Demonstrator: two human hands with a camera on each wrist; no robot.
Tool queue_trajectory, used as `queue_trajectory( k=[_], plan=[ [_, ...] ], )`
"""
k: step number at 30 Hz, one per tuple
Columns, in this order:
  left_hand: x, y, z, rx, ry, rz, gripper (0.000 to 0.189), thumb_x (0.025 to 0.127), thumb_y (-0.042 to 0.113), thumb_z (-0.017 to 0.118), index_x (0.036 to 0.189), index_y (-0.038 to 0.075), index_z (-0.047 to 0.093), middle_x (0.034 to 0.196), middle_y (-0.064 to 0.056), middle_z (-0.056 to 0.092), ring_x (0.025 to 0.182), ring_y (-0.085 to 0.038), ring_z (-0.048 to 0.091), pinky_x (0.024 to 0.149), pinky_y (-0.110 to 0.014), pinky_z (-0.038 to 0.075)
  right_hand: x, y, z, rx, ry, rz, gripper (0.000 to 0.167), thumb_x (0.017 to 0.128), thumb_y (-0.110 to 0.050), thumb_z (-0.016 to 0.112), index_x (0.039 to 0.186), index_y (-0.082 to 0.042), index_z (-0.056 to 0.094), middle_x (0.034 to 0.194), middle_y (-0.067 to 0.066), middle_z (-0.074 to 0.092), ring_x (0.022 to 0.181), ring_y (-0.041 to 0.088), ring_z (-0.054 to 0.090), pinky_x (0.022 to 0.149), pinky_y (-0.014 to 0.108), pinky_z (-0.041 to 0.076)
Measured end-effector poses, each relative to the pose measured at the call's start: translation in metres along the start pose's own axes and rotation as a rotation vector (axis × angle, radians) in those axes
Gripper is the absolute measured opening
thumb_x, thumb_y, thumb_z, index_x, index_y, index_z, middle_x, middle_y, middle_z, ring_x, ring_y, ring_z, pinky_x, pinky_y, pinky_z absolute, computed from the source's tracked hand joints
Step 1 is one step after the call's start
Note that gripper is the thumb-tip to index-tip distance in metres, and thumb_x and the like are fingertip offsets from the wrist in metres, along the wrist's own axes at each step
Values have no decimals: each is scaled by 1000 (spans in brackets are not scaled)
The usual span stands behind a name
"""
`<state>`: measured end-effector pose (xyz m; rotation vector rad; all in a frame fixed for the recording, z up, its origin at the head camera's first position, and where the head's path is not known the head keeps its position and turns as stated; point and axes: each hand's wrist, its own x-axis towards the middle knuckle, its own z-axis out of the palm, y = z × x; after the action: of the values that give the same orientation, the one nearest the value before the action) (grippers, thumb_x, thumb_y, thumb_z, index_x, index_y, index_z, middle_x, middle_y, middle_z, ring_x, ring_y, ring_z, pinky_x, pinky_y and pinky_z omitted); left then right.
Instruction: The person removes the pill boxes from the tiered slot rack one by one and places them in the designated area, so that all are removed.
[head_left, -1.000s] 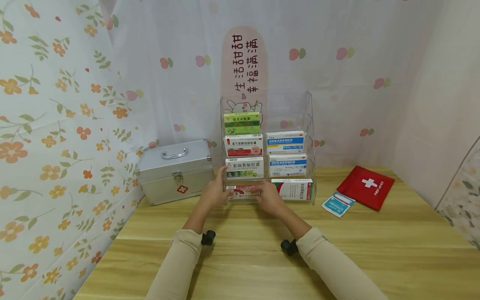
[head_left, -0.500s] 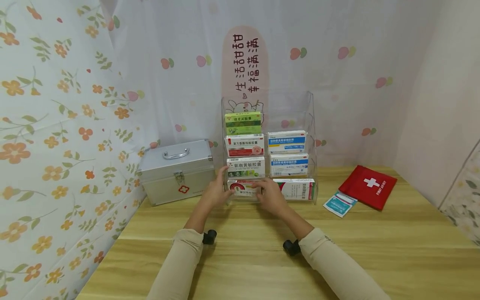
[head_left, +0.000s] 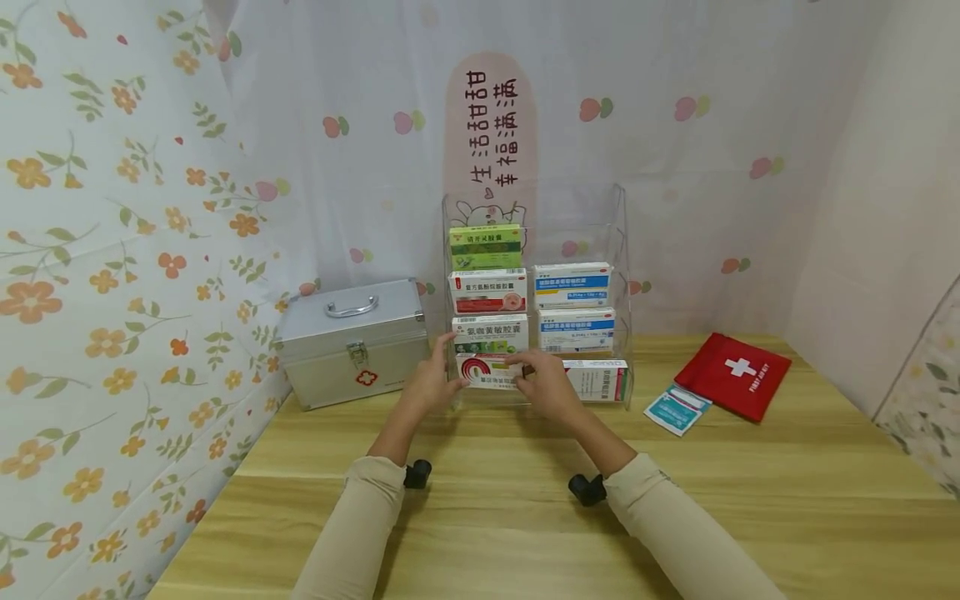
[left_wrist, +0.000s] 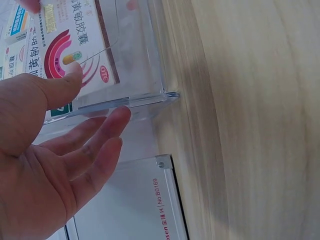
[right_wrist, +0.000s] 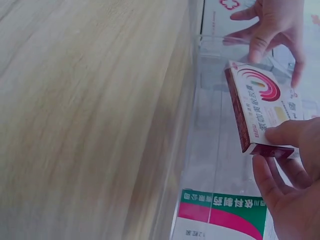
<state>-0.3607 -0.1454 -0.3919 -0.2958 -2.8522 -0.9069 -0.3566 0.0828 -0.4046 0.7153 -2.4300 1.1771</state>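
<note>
A clear tiered display rack (head_left: 573,215) holds medicine boxes in two columns. My right hand (head_left: 551,386) pinches a white-and-maroon medicine box (right_wrist: 262,102) by its right end, thumb on the printed face and fingers underneath. In the head view this box is raised and tilted in front of the bottom-left compartment, overlapping the white-and-green box (head_left: 491,335) above. My left hand (head_left: 431,383) holds the rack's left side wall, its thumb (left_wrist: 75,75) in front by the box's corner and the fingers outside. A white, green and red box (right_wrist: 225,217) lies in the bottom-right compartment.
A silver first-aid case (head_left: 352,346) stands close left of the rack. To the right, a red first-aid pouch (head_left: 731,379) and a blue-green packet (head_left: 675,410) lie on the wooden table (head_left: 495,508). A printed curtain (head_left: 360,150) hangs behind.
The white-and-maroon box has come up from the bottom-left compartment and tilted, so more of its face shows. My right hand has risen slightly with it; my left hand has stayed at the rack's side.
</note>
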Motion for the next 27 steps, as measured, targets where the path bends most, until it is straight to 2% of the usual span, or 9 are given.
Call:
queue_trajectory(
  k=[3, 6, 8, 10, 16, 23, 27],
  plan=[
    [0, 0, 1, -5, 2, -4, 88, 90, 25, 75, 153, 31, 14, 123, -25, 63, 64, -28, 63, 46, -31, 40, -2, -3, -5, -1, 10, 2, 32, 86, 7, 69, 116, -6, 72, 112, 12, 70, 89, 22, 64, 73, 34, 54],
    [1, 2, 1, -7, -5, -1, 89, 90, 24, 74, 153, 32, 12, 100, -22, 67, 55, -23, 55, 45, -30, 38, -4, -5, -11, -11, 28, 1, 34, 86, 6, 70, 118, -7, 71, 110, 11, 70, 89, 22, 64, 72, 35, 54],
    [1, 3, 1, 2, -11, -4, 89, 91, 24, 74, 153, 32, 11, 83, -17, 63, 52, -21, 51, 45, -30, 38, -6, -7, -16, -12, 29, -6, 37, 87, 5, 70, 121, -7, 70, 111, 11, 70, 90, 23, 65, 73, 36, 55],
    [1, 3, 1, 12, -12, -9, 88, 92, 23, 73, 154, 31, 11, 75, -12, 58, 51, -21, 50, 45, -30, 39, -9, -7, -19, -13, 28, -20, 38, 87, 5, 70, 123, -6, 68, 113, 12, 70, 91, 25, 67, 73, 37, 56],
    [0, 3, 0, 22, -15, -22, 87, 93, 21, 72, 154, 30, 10, 76, -10, 58, 52, -21, 52, 47, -31, 41, -15, -3, -25, 16, 71, -33, 36, 88, 5, 69, 122, -8, 69, 111, 15, 70, 89, 27, 70, 68, 35, 57],
    [-1, 4, 2, 4, -27, -33, 89, 93, 21, 71, 154, 32, 8, 68, -11, 58, 49, -21, 53, 46, -30, 41, -22, 0, -31, 27, 177, -70, 23, 87, 4, 71, 109, -3, 73, 105, 17, 71, 79, 26, 69, 62, 31, 54],
    [-1, 4, 2, 6, -25, -30, 90, 92, 21, 72, 155, 32, 8, 67, -10, 57, 49, -20, 53, 44, -28, 42, -28, -4, -36, 45, 167, -43, 24, 87, 4, 71, 110, -1, 73, 106, 17, 71, 79, 25, 68, 58, 26, 52]
  ],
)
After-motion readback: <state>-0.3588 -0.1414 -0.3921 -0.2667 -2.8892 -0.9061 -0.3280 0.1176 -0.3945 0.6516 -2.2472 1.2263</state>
